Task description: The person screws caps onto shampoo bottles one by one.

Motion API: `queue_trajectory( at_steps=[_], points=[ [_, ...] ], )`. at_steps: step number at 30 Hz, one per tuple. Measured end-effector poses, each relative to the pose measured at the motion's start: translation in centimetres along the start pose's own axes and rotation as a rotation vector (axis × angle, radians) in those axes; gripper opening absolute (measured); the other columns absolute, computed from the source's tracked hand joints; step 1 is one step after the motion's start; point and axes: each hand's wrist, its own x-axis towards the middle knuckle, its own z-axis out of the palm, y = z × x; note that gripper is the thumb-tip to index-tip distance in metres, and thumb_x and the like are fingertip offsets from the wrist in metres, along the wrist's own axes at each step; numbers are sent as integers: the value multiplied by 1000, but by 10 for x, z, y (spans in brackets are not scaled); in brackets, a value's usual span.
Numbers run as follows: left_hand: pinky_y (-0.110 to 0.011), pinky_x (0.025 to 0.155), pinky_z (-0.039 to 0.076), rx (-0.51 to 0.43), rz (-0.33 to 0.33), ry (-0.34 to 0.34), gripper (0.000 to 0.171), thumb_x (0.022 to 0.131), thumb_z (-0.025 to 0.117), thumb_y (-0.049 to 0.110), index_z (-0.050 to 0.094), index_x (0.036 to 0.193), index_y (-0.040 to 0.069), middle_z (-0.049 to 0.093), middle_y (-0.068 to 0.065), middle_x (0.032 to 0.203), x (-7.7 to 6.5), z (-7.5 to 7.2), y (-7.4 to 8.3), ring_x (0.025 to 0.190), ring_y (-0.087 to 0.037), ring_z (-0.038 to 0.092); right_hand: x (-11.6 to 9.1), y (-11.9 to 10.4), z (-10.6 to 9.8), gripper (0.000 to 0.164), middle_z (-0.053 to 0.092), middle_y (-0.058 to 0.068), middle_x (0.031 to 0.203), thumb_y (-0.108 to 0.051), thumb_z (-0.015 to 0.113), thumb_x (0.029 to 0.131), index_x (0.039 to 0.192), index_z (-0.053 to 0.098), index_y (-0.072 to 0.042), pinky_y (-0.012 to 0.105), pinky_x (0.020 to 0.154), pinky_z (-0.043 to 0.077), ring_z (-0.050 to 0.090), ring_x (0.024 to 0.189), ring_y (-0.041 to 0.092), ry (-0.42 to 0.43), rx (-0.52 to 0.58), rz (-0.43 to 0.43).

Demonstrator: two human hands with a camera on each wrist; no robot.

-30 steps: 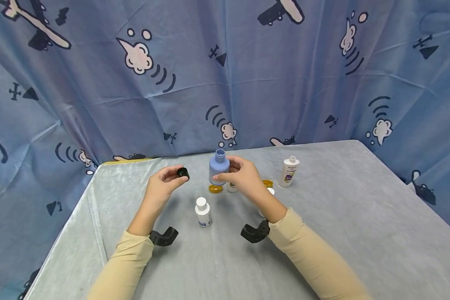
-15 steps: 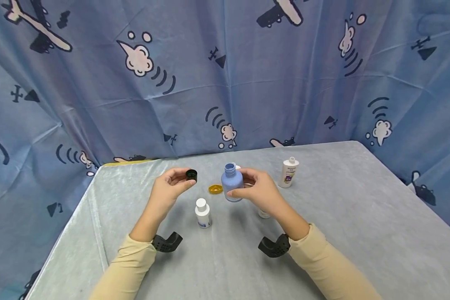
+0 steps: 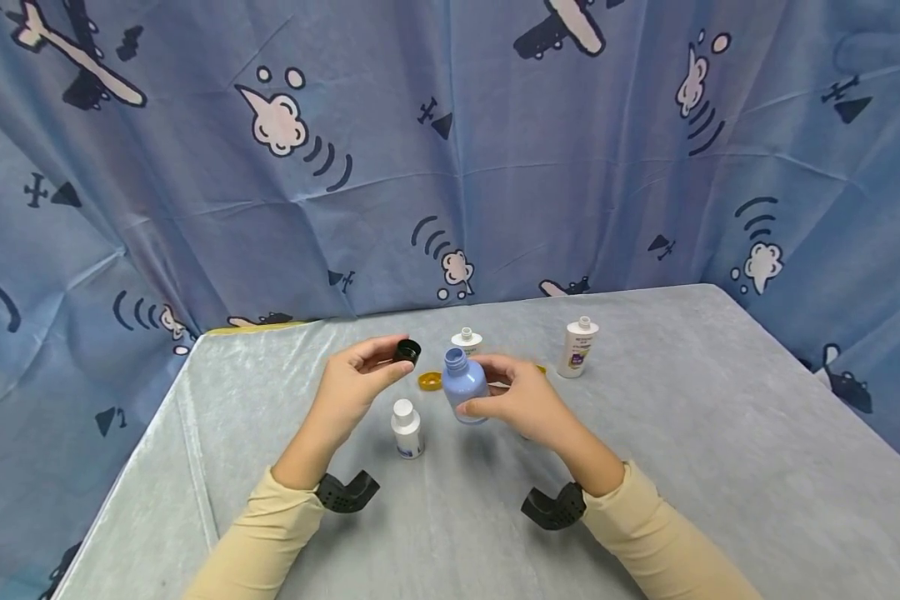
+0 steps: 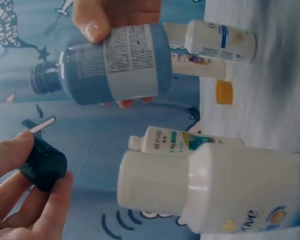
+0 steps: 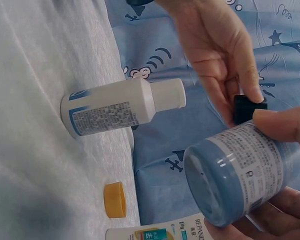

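Observation:
My left hand pinches a black screw cap between thumb and fingers, its hollow side showing in the head view. Just to its right, my right hand grips a translucent blue bottle above the table. That bottle's threaded neck is bare and leans slightly left, with a gap between it and the cap. A printed label covers its side in the left wrist view. Below the hands stands a white Dove bottle with its white cap on.
An orange cap lies behind the blue bottle. Uncapped white bottles stand at the back, one behind the blue bottle and another further right. The right hand mostly hides another capped white bottle. A patterned blue curtain hangs behind the table.
My left hand has moved right with the black cap, close to the bottle's neck. My right hand has brought the blue bottle right and nearer to me, and the bottle now tilts left.

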Motion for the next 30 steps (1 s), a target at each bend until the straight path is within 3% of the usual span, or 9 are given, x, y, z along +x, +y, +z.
queue_trajectory(
  at_steps=[4,11,19,30],
  points=[
    [-20,90,56,2,4,-13,45,84,78,7,66,127,3,70,-15,123,-2,-1,3,105,-11,69,-1,1,1,59,65,17,128,-11,82,77,131,61,-3,41,96,57,66,114,29,4,-10,11],
    [-22,88,58,-102,9,-13,39,81,77,-2,64,118,-4,72,-11,111,-6,-3,3,95,-7,70,-2,1,-1,59,65,18,128,-15,82,79,132,60,-3,41,94,58,68,112,30,-11,-26,6],
    [-23,86,58,-91,19,-70,37,85,76,3,66,120,-4,73,-11,110,-6,-1,0,93,-7,70,-4,3,-2,57,68,16,124,-22,82,81,131,61,-3,39,92,57,67,109,26,-21,-69,-38],
    [-20,88,56,-132,46,-137,38,89,70,1,62,125,-9,71,6,103,-8,-8,2,92,-3,68,-6,1,-4,60,66,19,128,-19,83,80,133,61,-3,42,95,57,68,112,29,24,-73,-6]
  ],
)
